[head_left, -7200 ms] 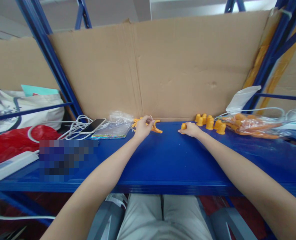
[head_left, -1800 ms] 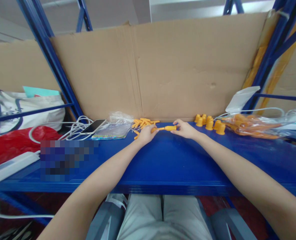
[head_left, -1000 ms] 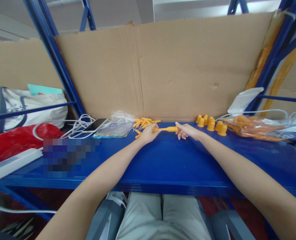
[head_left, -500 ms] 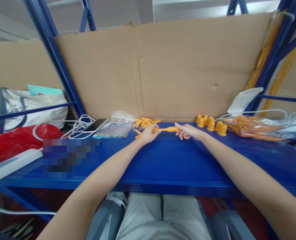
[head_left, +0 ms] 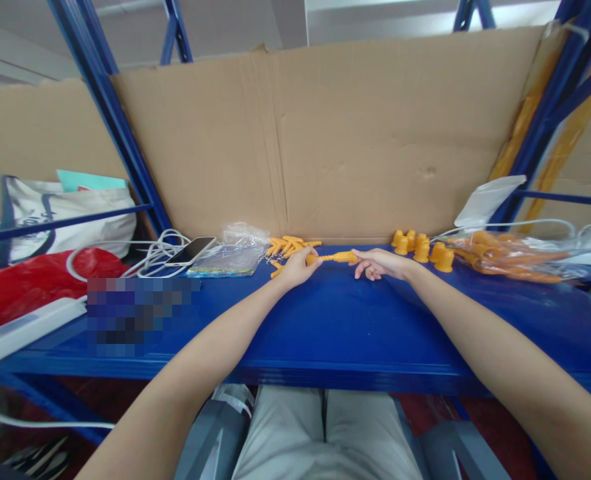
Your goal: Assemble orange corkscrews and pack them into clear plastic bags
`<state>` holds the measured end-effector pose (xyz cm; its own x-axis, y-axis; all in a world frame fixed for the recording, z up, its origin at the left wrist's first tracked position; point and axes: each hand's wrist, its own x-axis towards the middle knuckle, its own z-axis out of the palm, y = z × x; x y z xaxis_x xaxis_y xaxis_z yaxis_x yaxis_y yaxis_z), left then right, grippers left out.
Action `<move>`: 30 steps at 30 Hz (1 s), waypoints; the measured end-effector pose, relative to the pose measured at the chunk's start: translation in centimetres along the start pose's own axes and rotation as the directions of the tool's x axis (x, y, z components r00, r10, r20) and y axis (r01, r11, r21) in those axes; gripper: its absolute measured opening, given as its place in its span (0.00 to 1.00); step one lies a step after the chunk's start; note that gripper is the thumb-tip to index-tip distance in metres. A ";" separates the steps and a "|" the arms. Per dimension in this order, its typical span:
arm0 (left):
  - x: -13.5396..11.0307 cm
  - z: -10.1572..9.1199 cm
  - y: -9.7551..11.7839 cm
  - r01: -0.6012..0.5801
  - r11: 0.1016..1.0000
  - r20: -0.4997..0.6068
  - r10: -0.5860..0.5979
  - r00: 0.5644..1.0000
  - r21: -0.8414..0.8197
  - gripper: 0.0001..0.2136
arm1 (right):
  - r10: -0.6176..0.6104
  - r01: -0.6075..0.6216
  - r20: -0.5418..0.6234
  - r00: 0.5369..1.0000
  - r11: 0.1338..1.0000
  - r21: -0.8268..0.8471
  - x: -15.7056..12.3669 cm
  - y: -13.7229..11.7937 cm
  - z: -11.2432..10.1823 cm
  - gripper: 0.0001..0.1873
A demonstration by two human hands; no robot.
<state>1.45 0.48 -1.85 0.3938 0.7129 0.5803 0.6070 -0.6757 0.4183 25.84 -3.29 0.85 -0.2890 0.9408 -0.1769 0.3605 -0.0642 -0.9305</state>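
Note:
My left hand (head_left: 298, 268) pinches the thin end of a small orange plastic piece (head_left: 332, 257) held just above the blue shelf (head_left: 335, 320). My right hand (head_left: 379, 264) grips the thicker end of the same piece with thumb and forefinger, the other fingers curled loosely below. A pile of thin orange parts (head_left: 288, 247) lies just behind my left hand. A cluster of orange cup-shaped caps (head_left: 420, 247) stands to the right of my right hand.
A cardboard sheet (head_left: 335, 133) backs the shelf. At the left lie a phone (head_left: 191, 251), white cables (head_left: 150, 257), a clear plastic bag (head_left: 232, 253), a red bag (head_left: 30, 283) and a white tote (head_left: 50, 217). A plastic bag of orange parts (head_left: 508, 255) lies at the right.
Both hands came together on one orange piece. Over the last second my right hand's fingers have shifted slightly on its thick end; the left hand has stayed put.

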 end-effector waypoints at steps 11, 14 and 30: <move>0.1 0.1 -0.5 -0.017 1.000 -0.006 0.017 1.000 0.002 0.06 | -0.124 0.127 -0.075 0.989 0.991 0.039 -0.1 0.7 -0.4 0.17; 0.0 0.1 -0.4 -0.028 1.000 -0.011 0.028 1.000 0.004 0.06 | -0.096 0.102 -0.077 0.992 0.991 0.084 -0.1 0.4 -0.1 0.13; 0.0 -0.1 0.2 0.005 1.000 -0.008 -0.005 1.000 -0.004 0.05 | -0.013 0.021 -0.071 0.997 0.994 0.110 -0.3 -0.3 0.8 0.18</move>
<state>1.54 0.31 -1.69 0.3856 0.7146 0.5836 0.6057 -0.6732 0.4241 25.18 -3.84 0.91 -0.2299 0.9629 -0.1413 0.2543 -0.0807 -0.9637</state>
